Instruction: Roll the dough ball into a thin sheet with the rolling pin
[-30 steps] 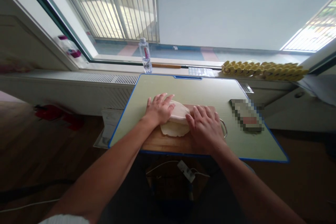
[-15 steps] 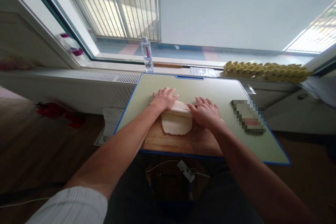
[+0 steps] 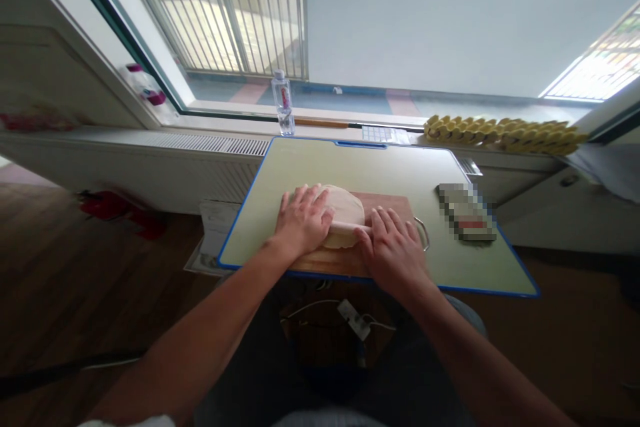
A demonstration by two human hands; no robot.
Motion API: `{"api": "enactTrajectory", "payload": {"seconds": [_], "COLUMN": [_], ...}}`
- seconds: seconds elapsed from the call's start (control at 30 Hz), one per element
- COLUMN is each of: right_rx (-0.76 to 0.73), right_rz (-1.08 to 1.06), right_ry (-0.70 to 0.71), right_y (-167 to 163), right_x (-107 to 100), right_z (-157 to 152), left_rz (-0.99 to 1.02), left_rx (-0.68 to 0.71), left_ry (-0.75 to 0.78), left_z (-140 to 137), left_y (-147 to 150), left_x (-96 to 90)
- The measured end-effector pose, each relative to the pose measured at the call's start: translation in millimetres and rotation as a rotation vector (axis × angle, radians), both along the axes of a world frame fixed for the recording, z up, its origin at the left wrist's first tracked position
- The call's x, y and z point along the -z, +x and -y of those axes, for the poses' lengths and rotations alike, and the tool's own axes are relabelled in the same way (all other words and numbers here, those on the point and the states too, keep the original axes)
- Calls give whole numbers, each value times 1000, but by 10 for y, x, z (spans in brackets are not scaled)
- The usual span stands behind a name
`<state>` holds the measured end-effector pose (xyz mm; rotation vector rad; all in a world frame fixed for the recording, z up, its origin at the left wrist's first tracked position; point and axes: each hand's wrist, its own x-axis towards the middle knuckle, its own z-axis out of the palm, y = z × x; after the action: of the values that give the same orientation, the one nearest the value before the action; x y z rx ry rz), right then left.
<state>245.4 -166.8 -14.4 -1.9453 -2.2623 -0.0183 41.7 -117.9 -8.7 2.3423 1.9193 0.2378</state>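
Note:
A pale rolling pin lies crosswise on a flat, rounded sheet of dough. Over the pin's left end rests my left hand, palm down, with its fingers stretched forward along the dough's left side. My right hand lies on the right end, fingers extended forward and thumb along the pin. Both hands are open and press on the pin rather than wrap round it; its ends are hidden beneath them. Under the dough is a wooden cutting board with a metal handle on its right.
The board sits on a light green table with blue edging. A blurred-out phone-like object lies at its right. On the sill behind stand a water bottle and a yellow row of scalloped pieces. A power strip is below the table.
Both hands have drawn the rolling pin back toward me over the dough. More dough now shows beyond the pin, less on my side. The board's handle has come into view.

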Motion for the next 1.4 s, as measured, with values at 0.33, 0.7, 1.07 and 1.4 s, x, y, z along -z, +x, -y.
{"api": "enactTrajectory", "payload": {"seconds": [0.33, 0.7, 1.07, 1.4], "right_rx": [-26, -189, -120, -123], "right_rz": [-46, -189, -232, -304], "right_ry": [90, 15, 97, 113], "right_y": [1, 164, 727, 934], "right_x": [174, 87, 51, 134], "right_z": [398, 368, 179, -64], "left_rz": [10, 134, 103, 794], "left_rx": [18, 2, -125, 156], "left_ry": [69, 43, -119, -285], "left_z": [495, 481, -609, -876], "left_y": [-53, -135, -49, 61], "left_x": [29, -12, -91, -5]}}
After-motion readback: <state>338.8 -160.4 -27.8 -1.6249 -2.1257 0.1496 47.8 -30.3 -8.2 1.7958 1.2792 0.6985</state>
